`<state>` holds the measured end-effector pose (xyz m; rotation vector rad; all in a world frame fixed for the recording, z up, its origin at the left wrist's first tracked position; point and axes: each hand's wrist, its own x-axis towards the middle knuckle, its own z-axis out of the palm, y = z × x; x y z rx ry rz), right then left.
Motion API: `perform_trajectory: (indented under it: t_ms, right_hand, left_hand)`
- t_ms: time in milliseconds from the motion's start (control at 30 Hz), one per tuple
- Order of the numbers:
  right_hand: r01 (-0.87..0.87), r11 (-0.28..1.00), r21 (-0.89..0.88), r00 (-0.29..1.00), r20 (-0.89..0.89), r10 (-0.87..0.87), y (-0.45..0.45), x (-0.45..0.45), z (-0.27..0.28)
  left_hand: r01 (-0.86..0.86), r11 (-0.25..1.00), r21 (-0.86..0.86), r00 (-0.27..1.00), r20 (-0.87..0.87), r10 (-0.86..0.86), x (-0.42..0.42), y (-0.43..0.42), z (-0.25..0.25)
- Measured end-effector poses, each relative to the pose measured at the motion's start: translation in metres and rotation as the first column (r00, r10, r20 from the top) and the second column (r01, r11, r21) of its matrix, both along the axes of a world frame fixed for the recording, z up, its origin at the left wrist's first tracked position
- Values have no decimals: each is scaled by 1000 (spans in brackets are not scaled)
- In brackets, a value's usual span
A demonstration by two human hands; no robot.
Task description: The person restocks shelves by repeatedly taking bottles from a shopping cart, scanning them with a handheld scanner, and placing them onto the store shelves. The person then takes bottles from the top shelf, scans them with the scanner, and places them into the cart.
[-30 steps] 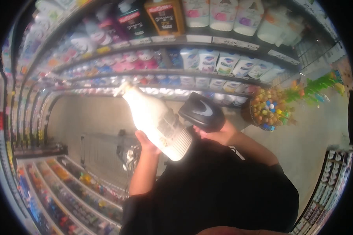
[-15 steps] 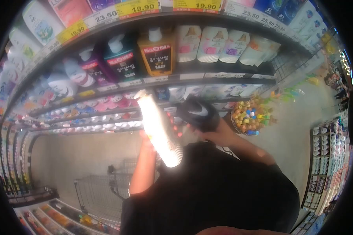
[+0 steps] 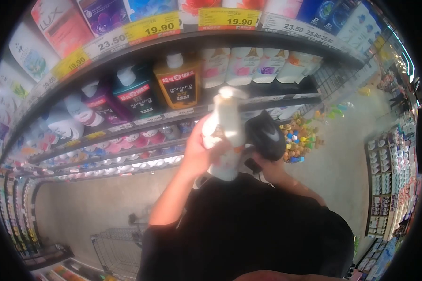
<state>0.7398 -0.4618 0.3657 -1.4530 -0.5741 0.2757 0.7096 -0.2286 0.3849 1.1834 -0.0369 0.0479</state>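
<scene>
A white pump bottle (image 3: 229,122) stands nearly upright in front of my chest, wrapped by the fingers of my left hand (image 3: 200,151). Bright glare and blur wash out most of its label. Just to its right, my right hand (image 3: 267,167) grips a black handheld barcode scanner (image 3: 266,136), its head raised beside the bottle. I cannot tell whether scanner and bottle touch. The grip of the scanner is partly covered by my fingers.
Ahead, shelves carry an orange pump bottle (image 3: 177,82), a teal pump bottle (image 3: 135,93) and white bottles (image 3: 243,65), with price tags (image 3: 157,27) along the edge. A wire shopping cart (image 3: 119,248) stands lower left. A container of yellowish items (image 3: 297,138) is at right.
The bottle has swung from a slant to nearly upright and moved right, closer to the scanner. The scanner has shifted right. My view has tilted slightly, bringing the shelves lower.
</scene>
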Motion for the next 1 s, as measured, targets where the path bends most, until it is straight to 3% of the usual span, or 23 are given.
perform_trajectory:
  t_ms: [33, 100, 133, 167, 200, 300, 467, 567, 633, 733, 800, 867, 1000]
  right_hand:
    - [82, 995, 49, 996, -39, -80, 0, -1, 1]
    - [244, 961, 133, 965, -132, -227, 3, -3, 7]
    - [289, 924, 250, 939, -262, -223, 5, -3, 9]
    - [344, 870, 354, 901, -385, -199, 7, -1, 12]
    - [406, 799, 443, 853, -497, -157, 8, 1, 13]
    - [271, 797, 540, 896, -444, -4, 0, 26, 8]
    - [163, 732, 662, 955, -291, 51, 15, 63, 28]
    - [303, 680, 668, 895, -444, 37, 24, 77, 29]
    - [343, 660, 668, 860, -506, 64, 28, 87, 24]
    - [272, 684, 677, 874, -472, 119, 30, 98, 15]
    - [336, 670, 662, 818, -558, 141, 32, 105, 7]
    - [398, 659, 638, 751, -639, 165, 35, 111, 3]
    - [339, 704, 624, 792, -593, 145, 48, 118, 5]
  left_hand:
    - [-56, 996, 72, 998, 31, 54, 2, -6, 14]
    - [-124, 918, 377, 978, 203, 49, 16, -11, 24]
    - [-174, 843, 508, 959, 283, 27, 23, -13, 30]
    - [-384, 664, 642, 882, 467, 60, 26, -17, 43]
    - [-438, 615, 656, 842, 539, 26, 35, -20, 46]
    - [-610, 496, 618, 674, 734, -85, 63, -27, 53]
    - [-721, 484, 496, 493, 858, -145, 103, -27, 59]
    - [-774, 471, 424, 410, 902, -138, 120, -25, 59]
    - [-778, 459, 428, 430, 896, -107, 125, -23, 51]
    - [-789, 438, 432, 439, 894, -92, 132, -16, 38]
    - [-800, 435, 414, 432, 900, -62, 136, -13, 28]
    - [-788, 412, 458, 495, 868, -19, 134, -10, 25]
    - [-717, 394, 575, 653, 752, 89, 134, -3, 8]
